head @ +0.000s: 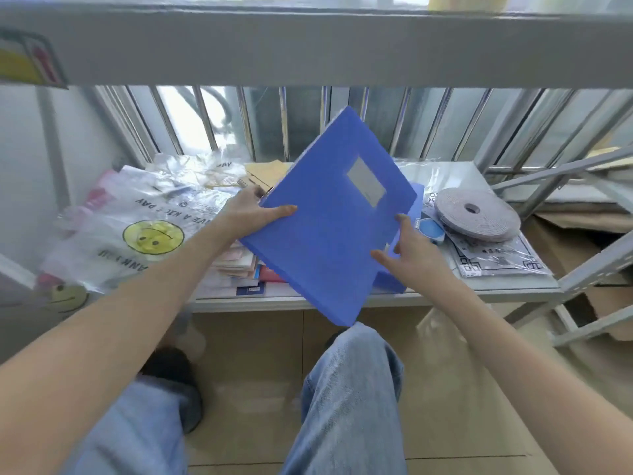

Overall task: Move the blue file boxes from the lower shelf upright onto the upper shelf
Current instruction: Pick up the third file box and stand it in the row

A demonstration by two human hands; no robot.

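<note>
While both hands grip it, the blue file box (329, 221) hangs tilted in the air above the lower shelf (376, 298) and below the upper shelf (308, 46). Left hand (251, 214) clasps its left edge, thumb flat on the front face, the other fingers hidden behind. Right hand (412, 250) pinches the right edge, thumb on the face, fingers wrapped round the side. Just beyond the right fingers a second blue file box (394, 279) lies flat on the lower shelf.
</note>
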